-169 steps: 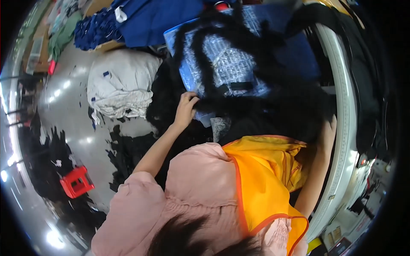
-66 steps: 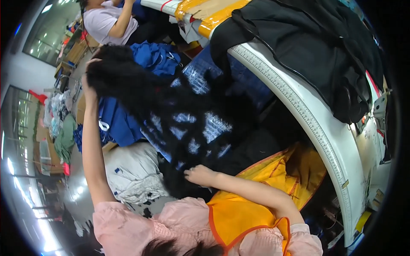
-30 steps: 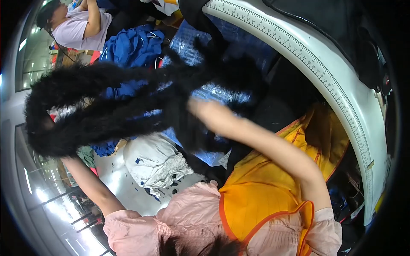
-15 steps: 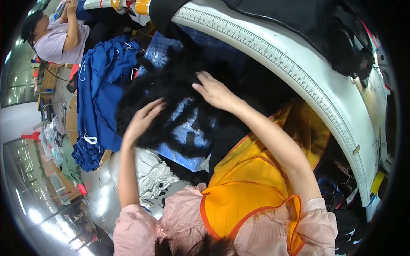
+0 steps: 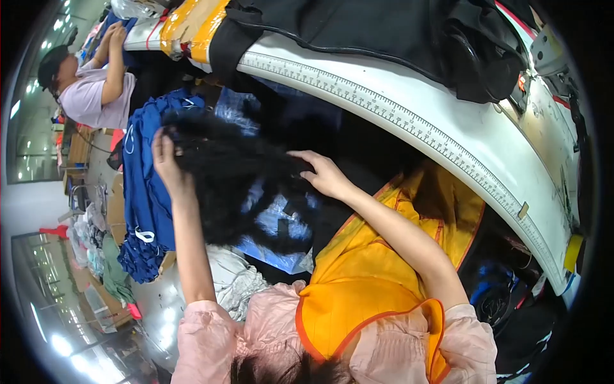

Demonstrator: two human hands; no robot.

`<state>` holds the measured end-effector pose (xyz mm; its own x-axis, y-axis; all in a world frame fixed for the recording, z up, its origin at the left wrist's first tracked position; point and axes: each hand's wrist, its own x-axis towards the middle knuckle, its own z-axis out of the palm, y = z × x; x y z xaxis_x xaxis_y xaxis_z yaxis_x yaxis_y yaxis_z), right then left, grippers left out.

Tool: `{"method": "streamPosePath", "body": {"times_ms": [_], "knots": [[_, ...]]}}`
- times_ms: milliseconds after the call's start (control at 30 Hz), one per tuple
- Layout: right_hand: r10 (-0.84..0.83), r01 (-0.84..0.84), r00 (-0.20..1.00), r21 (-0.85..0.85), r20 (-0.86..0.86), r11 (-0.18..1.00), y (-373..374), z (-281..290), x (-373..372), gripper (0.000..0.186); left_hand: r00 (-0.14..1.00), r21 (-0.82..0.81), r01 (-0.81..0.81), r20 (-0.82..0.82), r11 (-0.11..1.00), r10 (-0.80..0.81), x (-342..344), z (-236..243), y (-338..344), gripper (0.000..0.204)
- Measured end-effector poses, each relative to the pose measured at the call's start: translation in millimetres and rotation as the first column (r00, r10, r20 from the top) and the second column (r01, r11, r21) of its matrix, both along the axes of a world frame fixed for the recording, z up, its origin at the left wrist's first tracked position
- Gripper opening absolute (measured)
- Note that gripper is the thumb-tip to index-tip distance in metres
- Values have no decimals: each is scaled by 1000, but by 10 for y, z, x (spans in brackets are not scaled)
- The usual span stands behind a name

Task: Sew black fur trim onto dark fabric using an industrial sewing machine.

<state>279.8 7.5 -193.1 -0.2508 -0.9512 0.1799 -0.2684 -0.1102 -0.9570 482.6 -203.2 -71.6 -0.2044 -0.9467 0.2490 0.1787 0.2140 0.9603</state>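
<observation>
A dark heap of black fluffy fabric (image 5: pixel 224 173) lies in front of me over blue plastic wrapping (image 5: pixel 278 214), blurred by motion. My left hand (image 5: pixel 169 165) grips its left edge, beside the hanging blue garments. On the right side of the heap, my right hand (image 5: pixel 325 176) has thumb and forefinger around a bit of the same black fabric. Parts of the fingertips disappear into the dark pile. The blue wrapping shows through gaps between black strips.
A white table edge with a ruler scale (image 5: pixel 384 102) curves across the far right, bearing black garments (image 5: pixel 358 32). Blue garments (image 5: pixel 144 185) hang at the left, with white cloth (image 5: pixel 233 275) below. My yellow apron (image 5: pixel 358 281) drapes nearby. Another person (image 5: pixel 96 89) works at far left.
My left hand has moved up and left, taking hold of the black fabric and drawing its edge that way. My right hand has come slightly lower and closed on the fabric.
</observation>
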Motion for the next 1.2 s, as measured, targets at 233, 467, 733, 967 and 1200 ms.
{"method": "streamPosePath", "body": {"times_ms": [233,467,733,967,1200], "knots": [[-218,-114,379,279,900,953,203,486,-176,39,923,-246,213,-266,945,-278,665,1164,-395,45],[56,-34,157,-52,986,998,1148,893,-674,32,455,-417,351,858,838,237,436,1600,-819,39],[114,-65,651,-95,751,993,1616,1701,-914,40,276,-104,907,879,409,-388,-1281,-76,1726,66],[60,515,680,-535,731,670,3055,1849,-1663,38,396,-206,734,904,647,-162,-841,-182,635,34],[-56,715,590,-489,806,499,4235,1489,-1586,43,191,-381,637,920,670,343,83,223,-513,28]]}}
